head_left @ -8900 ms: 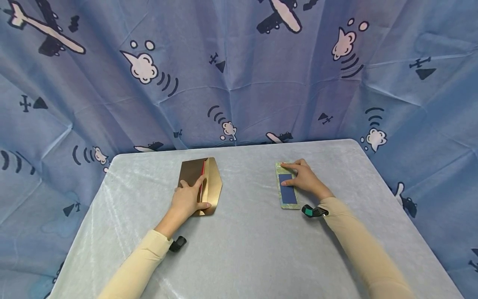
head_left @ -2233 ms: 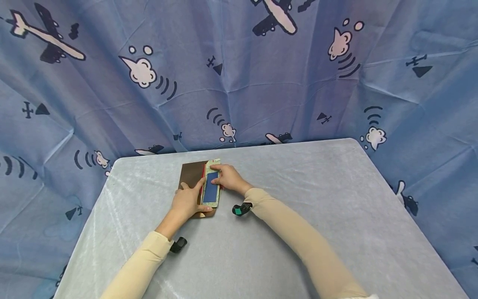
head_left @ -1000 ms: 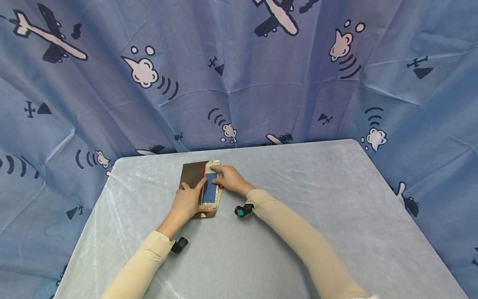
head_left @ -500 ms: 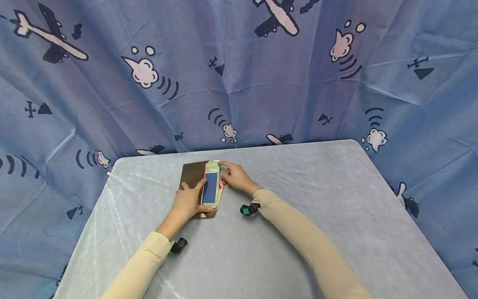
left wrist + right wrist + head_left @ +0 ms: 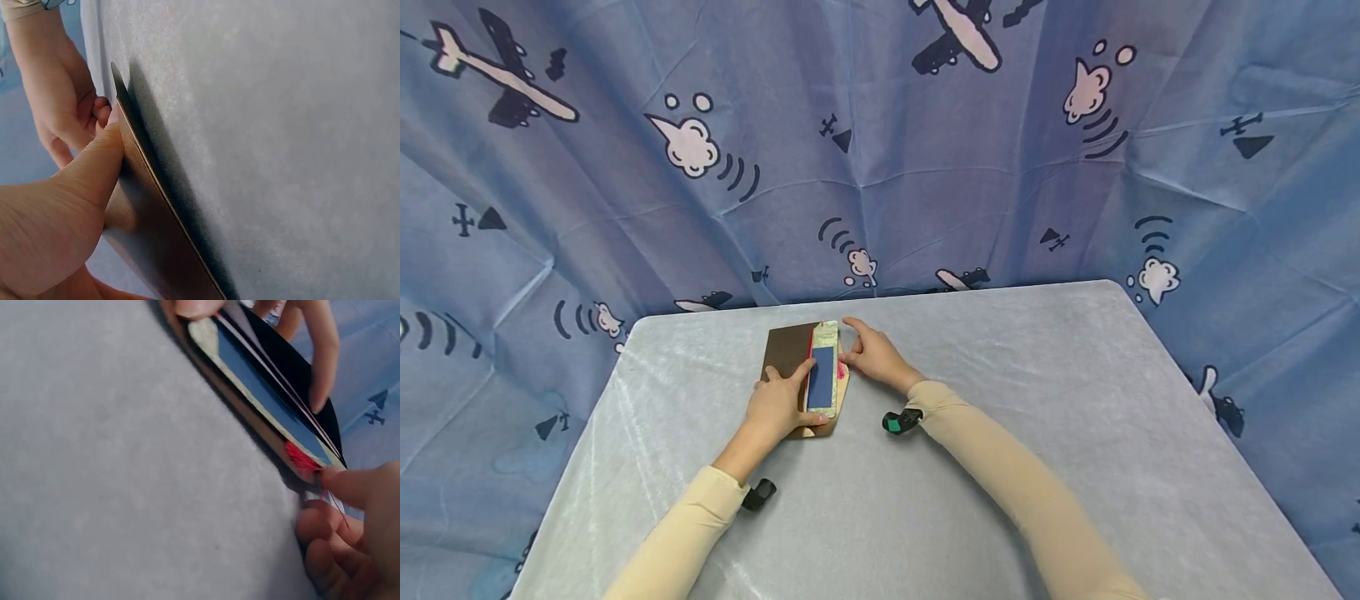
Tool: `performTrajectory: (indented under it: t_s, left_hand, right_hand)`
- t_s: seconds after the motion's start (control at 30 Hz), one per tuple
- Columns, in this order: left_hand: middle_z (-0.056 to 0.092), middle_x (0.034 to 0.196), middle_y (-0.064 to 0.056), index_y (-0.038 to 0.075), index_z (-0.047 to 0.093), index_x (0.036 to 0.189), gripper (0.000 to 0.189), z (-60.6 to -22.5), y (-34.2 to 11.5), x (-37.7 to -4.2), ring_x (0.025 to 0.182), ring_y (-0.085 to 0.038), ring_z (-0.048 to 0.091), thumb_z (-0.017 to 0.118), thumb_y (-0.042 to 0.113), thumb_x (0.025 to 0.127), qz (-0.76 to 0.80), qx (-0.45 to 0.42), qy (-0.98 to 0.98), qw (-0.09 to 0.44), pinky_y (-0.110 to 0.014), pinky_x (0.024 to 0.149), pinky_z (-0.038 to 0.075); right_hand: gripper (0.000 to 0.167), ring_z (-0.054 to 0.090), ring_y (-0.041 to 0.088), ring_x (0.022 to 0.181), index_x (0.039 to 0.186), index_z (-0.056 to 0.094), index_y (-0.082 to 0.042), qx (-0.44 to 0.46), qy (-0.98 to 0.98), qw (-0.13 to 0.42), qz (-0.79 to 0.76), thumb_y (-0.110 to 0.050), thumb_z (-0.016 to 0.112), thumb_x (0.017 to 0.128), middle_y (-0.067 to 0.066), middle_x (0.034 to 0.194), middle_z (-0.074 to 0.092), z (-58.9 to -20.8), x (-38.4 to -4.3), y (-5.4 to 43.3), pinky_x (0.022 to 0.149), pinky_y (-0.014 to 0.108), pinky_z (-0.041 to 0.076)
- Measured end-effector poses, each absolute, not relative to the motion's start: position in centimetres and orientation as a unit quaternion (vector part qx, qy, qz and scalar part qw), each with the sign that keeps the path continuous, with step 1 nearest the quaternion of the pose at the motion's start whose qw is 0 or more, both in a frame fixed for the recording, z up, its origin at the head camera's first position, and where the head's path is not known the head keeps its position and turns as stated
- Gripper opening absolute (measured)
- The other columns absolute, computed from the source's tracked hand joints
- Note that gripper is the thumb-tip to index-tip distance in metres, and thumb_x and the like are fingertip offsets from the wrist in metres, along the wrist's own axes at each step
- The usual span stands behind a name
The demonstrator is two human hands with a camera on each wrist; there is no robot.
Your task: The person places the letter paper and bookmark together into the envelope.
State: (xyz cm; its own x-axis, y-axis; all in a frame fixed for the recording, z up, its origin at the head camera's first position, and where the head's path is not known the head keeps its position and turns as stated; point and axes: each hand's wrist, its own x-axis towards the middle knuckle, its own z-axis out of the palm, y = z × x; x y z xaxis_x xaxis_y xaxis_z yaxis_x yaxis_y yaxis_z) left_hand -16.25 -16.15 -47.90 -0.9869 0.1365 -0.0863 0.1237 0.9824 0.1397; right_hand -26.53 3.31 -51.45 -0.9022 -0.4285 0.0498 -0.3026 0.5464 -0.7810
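Note:
In the head view a brown envelope [image 5: 786,346] with a gold inner flap lies on the table. My left hand [image 5: 775,400] spans its mouth, thumb at the near end and index finger at the red edge. The left wrist view shows the left thumb [image 5: 94,162] straight along the envelope's end. A pale green bookmark [image 5: 822,383] with a blue panel lies lengthwise in the mouth, over the flap. My right hand [image 5: 880,358] is beside its right side, index finger extended. In the right wrist view, the right thumb [image 5: 350,487] touches the bookmark's red tassel [image 5: 300,456], other fingers curled below.
Pale grey cloth covers the table [image 5: 1037,467]. Behind it hangs a blue curtain [image 5: 895,150] printed with airplanes and clouds. A small black device [image 5: 758,494] sits at the left wrist, and a black one with green [image 5: 902,421] at the right.
The right hand has brought the bookmark leftward from the table's right side to the envelope's mouth. Its fingers then left the card's face for the tassel side. The left hand has stayed.

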Motion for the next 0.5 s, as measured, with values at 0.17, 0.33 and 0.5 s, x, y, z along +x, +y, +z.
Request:
performTrajectory:
  t_s: [0.17,0.33,0.5]
  left_hand:
    - [0.052,0.123,-0.044,0.025,0.038,0.153,0.106,-48.07,-16.22,-16.25,0.088,-0.051,0.064,0.081,0.065,0.065,0.075,0.061,0.994,0.048,-0.054,0.076,0.055]
    - [0.051,0.124,-0.043,0.024,0.038,0.153,0.106,-48.06,-16.17,-16.21,0.090,-0.051,0.064,0.081,0.065,0.065,0.078,0.061,0.994,0.048,-0.054,0.077,0.055]
    - [0.050,0.126,-0.045,0.025,0.039,0.152,0.105,-47.94,-16.15,-16.19,0.090,-0.052,0.064,0.082,0.065,0.065,0.079,0.062,0.994,0.048,-0.054,0.076,0.055]
  right_hand:
    - [0.057,0.053,0.011,0.043,0.149,0.039,-0.008,-0.184,0.875,0.086,-0.440,-0.015,0.062,0.097,0.000,0.064,0.058,-51.35,-26.62,3.20,0.048,0.023,0.041]
    - [0.053,0.050,0.011,0.040,0.145,0.046,-0.008,-0.187,0.886,0.071,-0.418,-0.015,0.063,0.096,-0.002,0.057,0.054,-51.33,-26.74,2.91,0.047,0.022,0.038]
    - [0.060,0.049,0.008,0.049,0.142,0.051,-0.010,-0.191,0.902,0.056,-0.383,-0.018,0.074,0.088,-0.004,0.060,0.053,-51.33,-26.83,2.69,0.052,0.021,0.038]
